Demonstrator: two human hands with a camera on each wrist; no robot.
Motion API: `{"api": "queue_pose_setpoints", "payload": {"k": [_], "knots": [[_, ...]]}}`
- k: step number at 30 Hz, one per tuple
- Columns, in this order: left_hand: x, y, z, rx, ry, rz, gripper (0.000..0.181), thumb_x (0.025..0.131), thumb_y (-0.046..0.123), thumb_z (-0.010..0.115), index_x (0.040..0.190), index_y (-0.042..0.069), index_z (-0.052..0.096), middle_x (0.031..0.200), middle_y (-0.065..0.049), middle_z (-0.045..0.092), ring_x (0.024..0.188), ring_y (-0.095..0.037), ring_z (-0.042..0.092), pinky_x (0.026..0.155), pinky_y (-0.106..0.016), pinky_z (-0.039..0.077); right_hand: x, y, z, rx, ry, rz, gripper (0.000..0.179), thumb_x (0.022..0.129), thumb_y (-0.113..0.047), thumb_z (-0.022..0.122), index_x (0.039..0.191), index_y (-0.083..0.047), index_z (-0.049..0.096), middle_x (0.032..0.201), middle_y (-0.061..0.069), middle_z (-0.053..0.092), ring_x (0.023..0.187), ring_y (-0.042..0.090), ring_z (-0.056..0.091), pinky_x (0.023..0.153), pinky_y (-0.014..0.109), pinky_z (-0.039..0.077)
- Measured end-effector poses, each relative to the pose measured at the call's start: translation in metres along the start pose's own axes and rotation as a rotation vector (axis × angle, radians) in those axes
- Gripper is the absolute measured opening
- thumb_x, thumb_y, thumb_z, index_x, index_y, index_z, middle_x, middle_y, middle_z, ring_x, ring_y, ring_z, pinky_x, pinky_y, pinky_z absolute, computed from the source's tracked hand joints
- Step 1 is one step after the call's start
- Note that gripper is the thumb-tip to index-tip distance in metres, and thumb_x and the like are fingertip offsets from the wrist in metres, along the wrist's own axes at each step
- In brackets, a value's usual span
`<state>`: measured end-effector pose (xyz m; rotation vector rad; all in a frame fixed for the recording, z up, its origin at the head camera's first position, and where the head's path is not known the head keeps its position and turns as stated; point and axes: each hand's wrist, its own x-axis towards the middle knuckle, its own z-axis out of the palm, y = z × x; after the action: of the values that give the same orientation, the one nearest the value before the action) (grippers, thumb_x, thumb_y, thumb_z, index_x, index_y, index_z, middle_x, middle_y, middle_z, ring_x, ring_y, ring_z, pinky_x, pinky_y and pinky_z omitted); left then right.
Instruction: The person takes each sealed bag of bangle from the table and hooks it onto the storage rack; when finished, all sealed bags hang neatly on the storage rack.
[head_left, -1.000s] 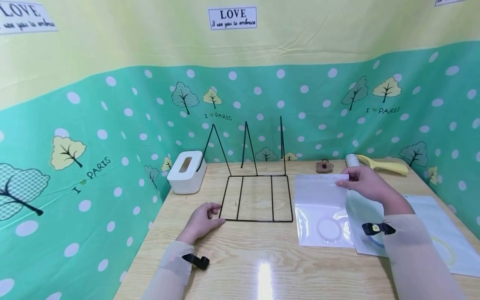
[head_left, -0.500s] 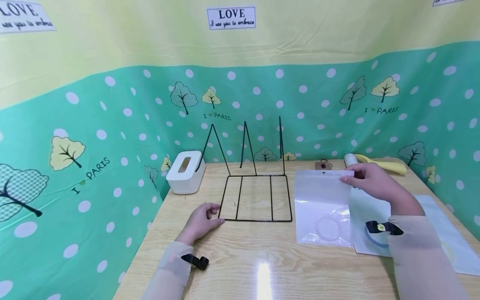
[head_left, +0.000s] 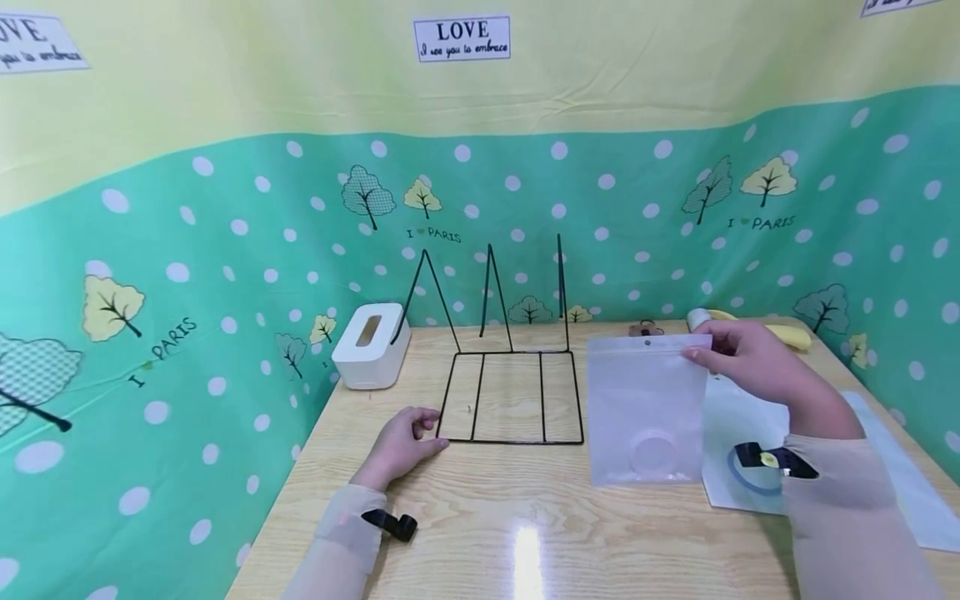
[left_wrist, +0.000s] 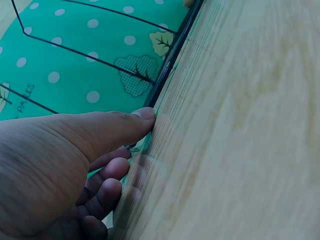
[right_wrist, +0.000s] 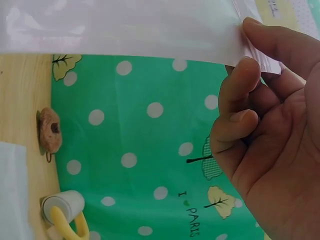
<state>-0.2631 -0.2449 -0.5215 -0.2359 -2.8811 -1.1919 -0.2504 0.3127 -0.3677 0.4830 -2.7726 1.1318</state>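
My left hand (head_left: 401, 446) holds the front left corner of a black wire rack (head_left: 543, 400), thumb and fingertips at the wire. In the left wrist view the thumb of my left hand (left_wrist: 65, 145) lies on the rack's wire (left_wrist: 172, 57). The rack lies flat on the table, its pointed dividers standing up at the back. My right hand (head_left: 765, 367) pinches the top right corner of a clear zip bag (head_left: 645, 400), which hangs upright right of the rack. A pale ring (head_left: 654, 454) shows inside it. The right wrist view shows thumb and fingers of my right hand (right_wrist: 270, 120) on the bag's edge (right_wrist: 150, 30).
More flat bags (head_left: 723, 446) lie on the table at right, one with a blue ring (head_left: 750, 479). Behind are a lint roller with a yellow handle (head_left: 791, 335) and a small brown fuzzy charm (right_wrist: 50, 131). A white tissue box (head_left: 372, 346) stands back left. Patterned cloth encloses the table.
My right hand has lifted the zip bag's top and moved slightly right; the bag has tilted more upright and now partly covers the brown charm. The left hand stays on the rack.
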Motion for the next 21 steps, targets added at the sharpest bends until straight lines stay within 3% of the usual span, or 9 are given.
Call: {"api": "queue_pose_setpoints", "payload": {"k": [10,21], "knots": [[-0.003,0.003,-0.001,0.001,-0.001,-0.009,0.05,0.084,0.025,0.091,0.128,0.012,0.072,0.102,0.003,0.061,0.085,-0.016,0.053,0.077,-0.036,0.044,-0.011,-0.018,-0.005,-0.002,0.071,-0.08,0.008,0.1,-0.019,0.074,0.101,-0.011,0.073,0.086,0.005,0.061,0.075,0.022,0.054,0.061,0.029,0.048],[-0.003,0.004,0.0,0.013,0.008,0.003,0.049,0.084,0.025,0.091,0.127,0.013,0.072,0.101,0.003,0.061,0.085,-0.016,0.053,0.076,-0.036,0.043,-0.018,-0.03,-0.01,-0.037,0.224,-0.15,0.005,0.097,-0.015,0.077,0.099,-0.013,0.073,0.085,0.004,0.06,0.073,0.017,0.051,0.057,0.025,0.043]]}}
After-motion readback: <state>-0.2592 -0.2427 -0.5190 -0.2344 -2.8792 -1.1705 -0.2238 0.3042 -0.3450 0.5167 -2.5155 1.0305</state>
